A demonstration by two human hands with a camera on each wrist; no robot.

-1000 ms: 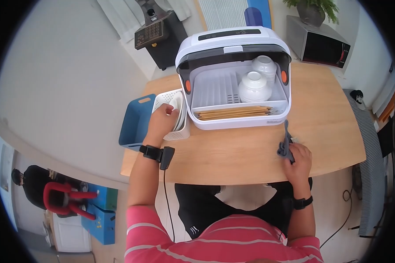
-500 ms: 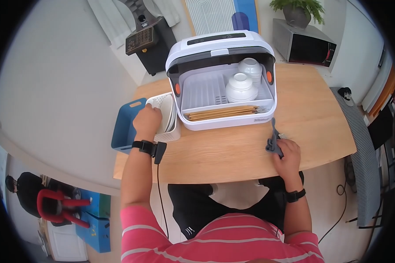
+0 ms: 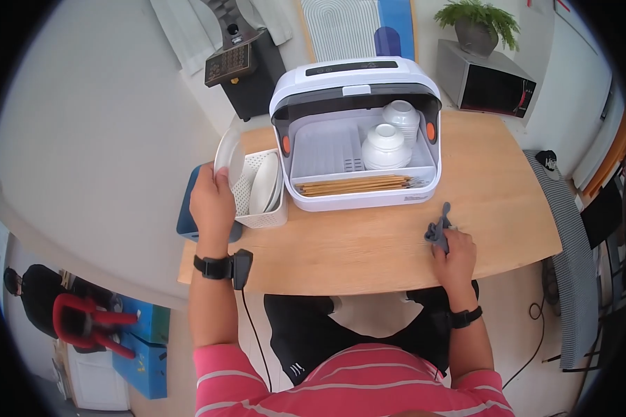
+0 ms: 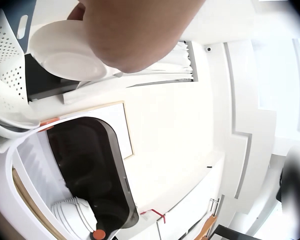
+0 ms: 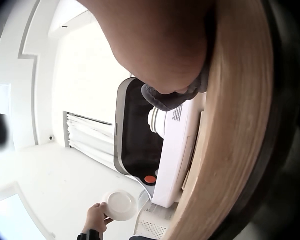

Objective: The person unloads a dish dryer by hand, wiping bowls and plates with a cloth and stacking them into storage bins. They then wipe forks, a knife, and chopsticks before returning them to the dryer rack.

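In the head view my left hand (image 3: 212, 205) pinches a white plate (image 3: 227, 149) by its lower edge and holds it tilted above the bins. The left wrist view shows this plate's (image 4: 65, 52) round face beside the hand. Below and to the right, a white perforated basket (image 3: 261, 221) holds more white plates (image 3: 263, 184) standing on edge. A blue bin (image 3: 186, 215) is partly hidden behind the left hand. On the right side of the table, my right hand (image 3: 458, 256) grips a bunched grey cloth (image 3: 438, 233).
A white dish cabinet (image 3: 362, 201) stands with its dark lid raised. Inside are stacked white bowls (image 3: 386, 149), a slotted rack (image 3: 323, 149) and a front row of wooden sticks (image 3: 355, 185). A microwave (image 3: 490, 83) with a potted plant stands behind the wooden table (image 3: 494, 181).
My left hand has drawn one plate up out of the white basket and moved it up and left. My right hand stays by the cabinet's right front with the cloth.
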